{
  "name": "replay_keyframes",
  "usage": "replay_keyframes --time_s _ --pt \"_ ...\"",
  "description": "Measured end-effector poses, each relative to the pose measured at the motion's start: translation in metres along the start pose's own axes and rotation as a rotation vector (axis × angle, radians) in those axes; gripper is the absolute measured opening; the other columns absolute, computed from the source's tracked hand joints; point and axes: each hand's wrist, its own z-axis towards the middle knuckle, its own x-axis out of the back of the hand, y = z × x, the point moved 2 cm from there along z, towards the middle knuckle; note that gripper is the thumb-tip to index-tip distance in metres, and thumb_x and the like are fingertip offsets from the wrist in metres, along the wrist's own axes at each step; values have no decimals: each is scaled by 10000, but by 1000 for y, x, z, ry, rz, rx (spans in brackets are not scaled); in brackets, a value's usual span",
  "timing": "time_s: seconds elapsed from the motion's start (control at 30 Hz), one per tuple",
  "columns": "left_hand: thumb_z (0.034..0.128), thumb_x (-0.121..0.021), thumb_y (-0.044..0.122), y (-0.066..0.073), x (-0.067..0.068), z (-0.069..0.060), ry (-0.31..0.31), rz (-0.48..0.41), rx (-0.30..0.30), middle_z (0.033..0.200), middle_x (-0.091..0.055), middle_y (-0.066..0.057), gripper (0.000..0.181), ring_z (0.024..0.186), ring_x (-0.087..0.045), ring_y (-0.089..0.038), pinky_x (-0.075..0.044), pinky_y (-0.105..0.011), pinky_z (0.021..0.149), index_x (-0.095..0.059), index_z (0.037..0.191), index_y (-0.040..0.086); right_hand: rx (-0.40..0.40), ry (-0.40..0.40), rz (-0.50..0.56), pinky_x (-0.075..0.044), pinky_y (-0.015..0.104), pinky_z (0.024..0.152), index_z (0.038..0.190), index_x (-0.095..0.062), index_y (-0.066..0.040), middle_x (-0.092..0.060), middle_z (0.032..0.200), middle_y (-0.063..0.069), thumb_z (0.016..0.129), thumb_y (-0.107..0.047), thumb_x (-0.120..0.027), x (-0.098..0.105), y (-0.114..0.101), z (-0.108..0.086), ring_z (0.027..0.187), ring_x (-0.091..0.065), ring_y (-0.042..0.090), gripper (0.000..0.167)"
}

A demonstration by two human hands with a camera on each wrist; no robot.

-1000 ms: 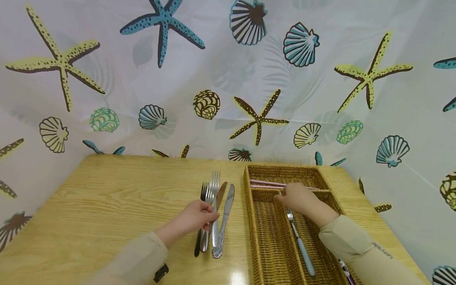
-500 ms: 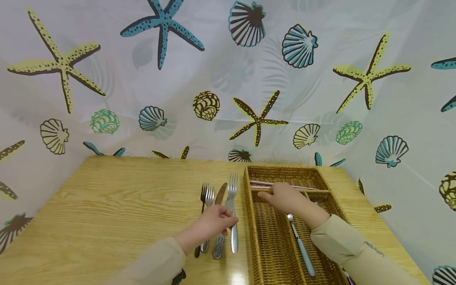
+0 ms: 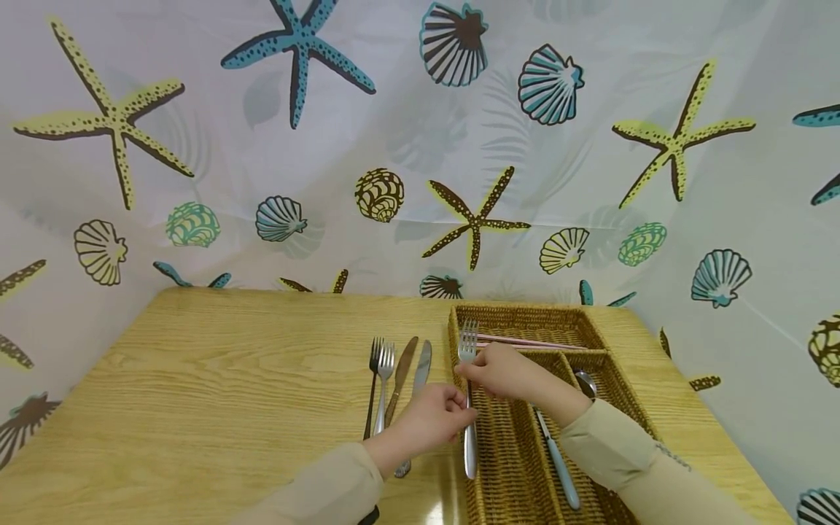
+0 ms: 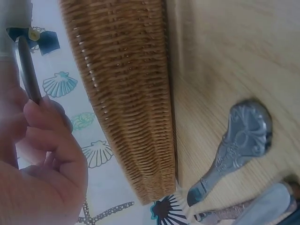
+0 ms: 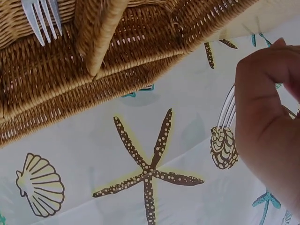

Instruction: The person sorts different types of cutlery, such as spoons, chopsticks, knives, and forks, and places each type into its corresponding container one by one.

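Note:
A silver fork (image 3: 469,445) is held over the left edge of the wicker tray (image 3: 453,332), tines toward the back wall. My left hand (image 3: 429,423) pinches its handle between thumb and fingers; in the left wrist view the handle end (image 4: 27,68) sticks out past the fingertips. Near the tines, my right hand (image 3: 508,375) pinches the fork's neck. The right wrist view shows the tines (image 5: 227,110) partly behind that hand. Inside the tray lie pink chopsticks (image 3: 545,343), a blue-handled fork (image 3: 559,467) and a spoon (image 3: 586,382), partly covered by my right arm.
Left of the tray on the wooden table (image 3: 249,364) lie a black fork (image 3: 374,364), another silver fork (image 3: 385,364), a brownish knife (image 3: 404,368) and a silver knife (image 3: 423,364) with an ornate handle. A patterned cloth (image 3: 328,146) hangs behind.
My left hand has carried the silver fork right, from beside the other cutlery to the tray's left edge. My right hand has moved left and now grips the fork's neck too.

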Motion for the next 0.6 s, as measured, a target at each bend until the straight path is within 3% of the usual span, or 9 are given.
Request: replay_keyframes --time_s 0.23,0.43,0.6 --pt "881 -600 124 1 -6 0 23 12 -25 548 -502 8 112 485 -488 -93 -375 -205 477 -575 839 23 -3 -37 68 -285 217 437 520 -444 -141 -372 430 -31 970 -204 -482 -2 2 1 380 -284 79 456" --pt "899 -594 180 -2 -7 2 6 -21 14 618 -580 -41 147 502 -501 -102 -432 -223 511 -592 849 41 -2 -55 68 -293 208 427 523 -458 -135 -388 440 -33 972 -201 -476 -2 5 -1 376 -288 74 455" --pt "924 -559 302 -10 9 -1 6 68 50 752 -674 -74 253 547 -537 -133 -448 -263 533 -609 869 61 -5 -75 58 -306 215 427 538 -481 -125 -399 456 -26 976 -207 -470 3 9 -2 379 -297 73 445"
